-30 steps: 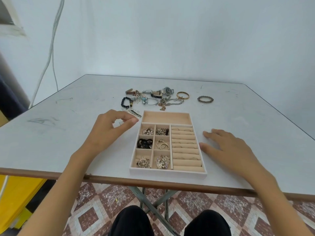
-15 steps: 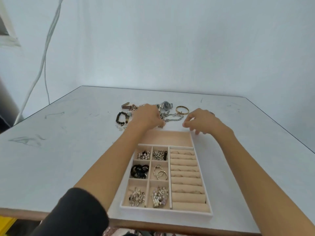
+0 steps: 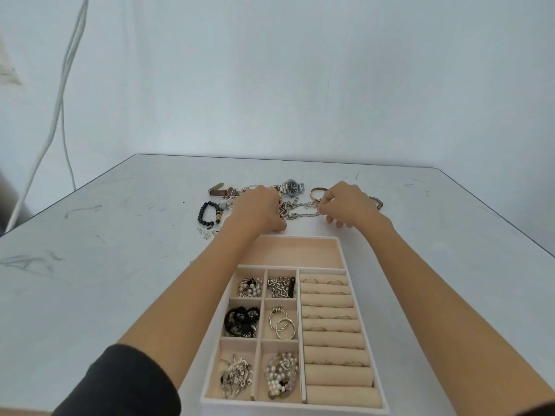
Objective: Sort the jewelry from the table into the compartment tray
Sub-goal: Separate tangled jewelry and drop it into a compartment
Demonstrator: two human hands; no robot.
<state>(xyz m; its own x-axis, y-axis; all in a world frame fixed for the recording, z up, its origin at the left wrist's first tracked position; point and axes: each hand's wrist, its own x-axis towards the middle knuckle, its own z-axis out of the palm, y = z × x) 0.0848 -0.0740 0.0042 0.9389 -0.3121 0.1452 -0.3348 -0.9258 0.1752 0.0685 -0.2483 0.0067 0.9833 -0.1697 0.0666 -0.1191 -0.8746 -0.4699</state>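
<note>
A beige compartment tray (image 3: 342, 256) lies near the table's front edge, its small cells holding earrings, chains, hoops and pearls, with rings in the roll slots on the right. Its long far compartment holds nothing. Beyond the tray lies a heap of loose jewelry. My left hand (image 3: 258, 210) is curled over the left end of a silver chain (image 3: 300, 210). My right hand (image 3: 348, 204) pinches the chain's right end. The chain lies stretched between both hands on the table.
Around the hands lie a silver watch (image 3: 292, 186), a gold bangle (image 3: 317, 192), a black bead bracelet (image 3: 207, 216), a brown strap (image 3: 218, 191) and a dark bracelet (image 3: 377, 202) partly behind my right hand. White cables (image 3: 57, 115) hang at the left wall.
Both hands left the table beside the tray and reached forward to the jewelry heap. They now hold the two ends of the silver chain. The view tilted closer over the tray.
</note>
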